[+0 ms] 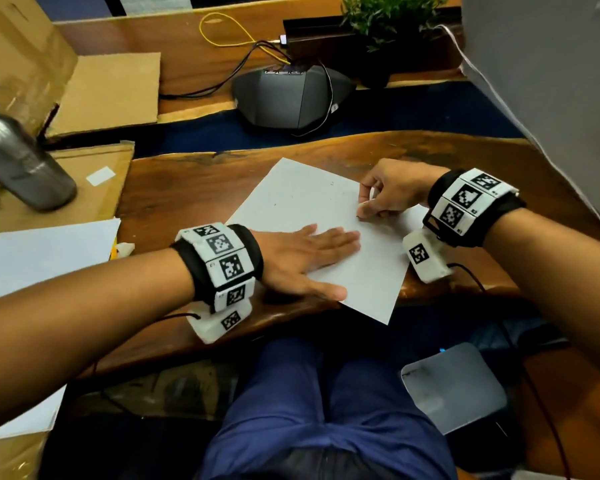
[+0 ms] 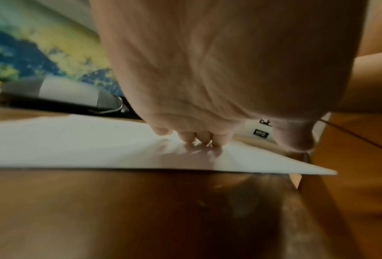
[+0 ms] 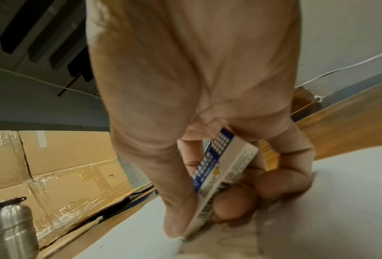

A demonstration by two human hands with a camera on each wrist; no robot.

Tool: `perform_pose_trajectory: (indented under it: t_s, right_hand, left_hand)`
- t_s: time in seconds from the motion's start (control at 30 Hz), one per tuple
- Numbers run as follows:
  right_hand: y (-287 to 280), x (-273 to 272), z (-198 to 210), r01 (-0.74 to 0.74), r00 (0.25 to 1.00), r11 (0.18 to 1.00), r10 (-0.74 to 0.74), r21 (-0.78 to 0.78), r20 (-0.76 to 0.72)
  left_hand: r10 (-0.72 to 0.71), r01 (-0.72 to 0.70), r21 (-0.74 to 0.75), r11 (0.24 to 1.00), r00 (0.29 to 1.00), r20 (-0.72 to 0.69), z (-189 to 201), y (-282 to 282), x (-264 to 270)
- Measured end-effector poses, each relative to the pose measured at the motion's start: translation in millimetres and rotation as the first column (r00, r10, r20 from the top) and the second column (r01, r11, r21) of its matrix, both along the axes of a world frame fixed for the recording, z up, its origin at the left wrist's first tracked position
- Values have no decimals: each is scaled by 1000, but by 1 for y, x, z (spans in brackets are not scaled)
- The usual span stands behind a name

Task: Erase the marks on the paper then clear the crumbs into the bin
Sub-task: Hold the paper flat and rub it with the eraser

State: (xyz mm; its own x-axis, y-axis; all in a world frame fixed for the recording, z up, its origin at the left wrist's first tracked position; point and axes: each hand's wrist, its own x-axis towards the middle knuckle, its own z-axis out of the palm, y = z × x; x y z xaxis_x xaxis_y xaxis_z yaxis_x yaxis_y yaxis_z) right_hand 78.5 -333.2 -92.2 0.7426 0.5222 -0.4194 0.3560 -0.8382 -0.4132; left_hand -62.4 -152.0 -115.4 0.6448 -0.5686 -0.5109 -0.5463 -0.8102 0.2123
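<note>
A white sheet of paper (image 1: 302, 202) lies at an angle on the wooden table (image 1: 174, 188). My left hand (image 1: 312, 258) lies flat on the sheet's near half, fingers straight, pressing it down; the left wrist view shows the fingertips (image 2: 199, 138) on the paper (image 2: 75, 145). My right hand (image 1: 385, 194) pinches a white eraser (image 1: 363, 205) in a blue-and-white sleeve (image 3: 221, 168) between thumb and fingers, its tip on the paper (image 3: 351, 192) by a small dark pencil mark (image 1: 357, 216). A few tiny dark specks dot the sheet farther up.
A steel bottle (image 1: 18, 161) stands on cardboard at the left, with loose white sheets (image 1: 39, 251) in front of it. A grey conference phone (image 1: 291, 95) with cables and a potted plant (image 1: 388, 15) sit at the back. A grey pad (image 1: 454, 386) lies below the table's edge.
</note>
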Motion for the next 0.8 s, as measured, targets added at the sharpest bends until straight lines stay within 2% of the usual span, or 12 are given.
perform_pose_trajectory:
  t_s: [0.07,0.17,0.23,0.33,0.4,0.5,0.63,0.77,0.8]
  right_hand:
    - [1,-1,1,2,1000,1000,-2,2,7]
    - [1,-3,2,-3,999,1000,4,-21,36]
    - [3,-5,3,-9,997,999,13,-45,72]
    - [14,-11,4,-43,978,999,44,-7,205]
    - [28,-18,5,-117,955,992,98,49,281]
    - [49,-21,8,-257,912,966,237,16,334]
    - [59,-18,6,-286,854,958,252,5,455]
    - [64,-43,-2,-387,834,922,343,15,432]
    - [64,-39,0,-373,845,928,331,19,419]
  left_hand:
    - [96,-96,-11,995,995,-17,3,9,12]
    - [297,-297,87,951,955,12,9,40,34]
    - [368,-366,119,923,930,11,10,52,40]
    - [387,-385,113,916,922,3,4,54,41]
    - [396,-394,106,913,918,8,2,53,42]
    - [403,-401,109,910,915,7,3,52,43]
    - [404,-403,104,910,915,7,1,53,43]
    - [397,-396,115,911,918,7,1,53,43]
    - [399,-397,114,911,917,5,2,53,42]
